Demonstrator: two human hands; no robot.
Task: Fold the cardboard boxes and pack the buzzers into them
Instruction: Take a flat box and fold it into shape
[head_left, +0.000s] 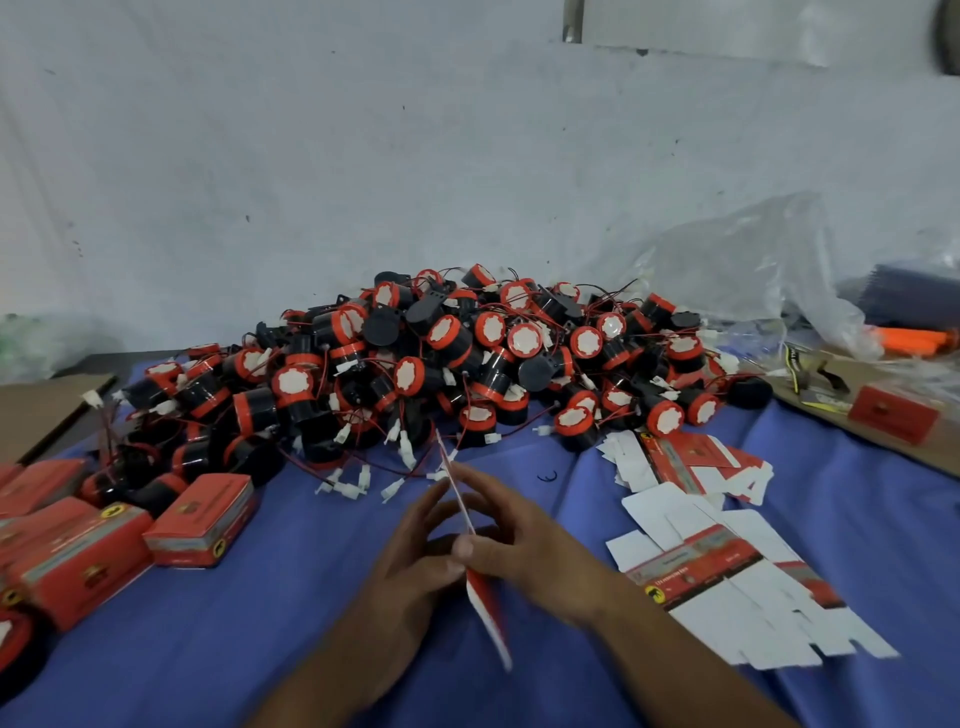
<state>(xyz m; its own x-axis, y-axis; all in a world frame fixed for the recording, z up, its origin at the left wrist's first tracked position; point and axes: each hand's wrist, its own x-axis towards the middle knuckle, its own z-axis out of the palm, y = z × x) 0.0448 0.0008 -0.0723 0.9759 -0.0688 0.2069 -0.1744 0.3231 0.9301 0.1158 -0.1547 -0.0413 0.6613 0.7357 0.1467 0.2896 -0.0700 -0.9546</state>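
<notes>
Right now we hold one flat box (487, 608) edge-on between both hands, above the blue cloth (291, 613) that covers the worktop. The left hand (410, 551) grasps it from one face and the right hand (530, 540) from the other, with the fingers of both running up along the card. It reads to us as the start of opening a blank into a tube; no buzzer is in hand yet.

To do this step well, we should press the two long creased edges toward each other so the sleeve pops square, rather than pulling the faces apart, which could tear the glued seam. We would then close one end, tucking the small flaps in first and the large flap last, and run a thumb along each crease so the corners sit crisp.

The heap of buzzers (441, 353) lies just beyond our hands, its wires (311, 465) and white plugs (353, 488) trailing toward us. When we pick one, we should lift it free of its neighbours and coil the lead in. More blanks (727, 561) lie to the right, and closed boxes (202, 519) stand to the left.
</notes>
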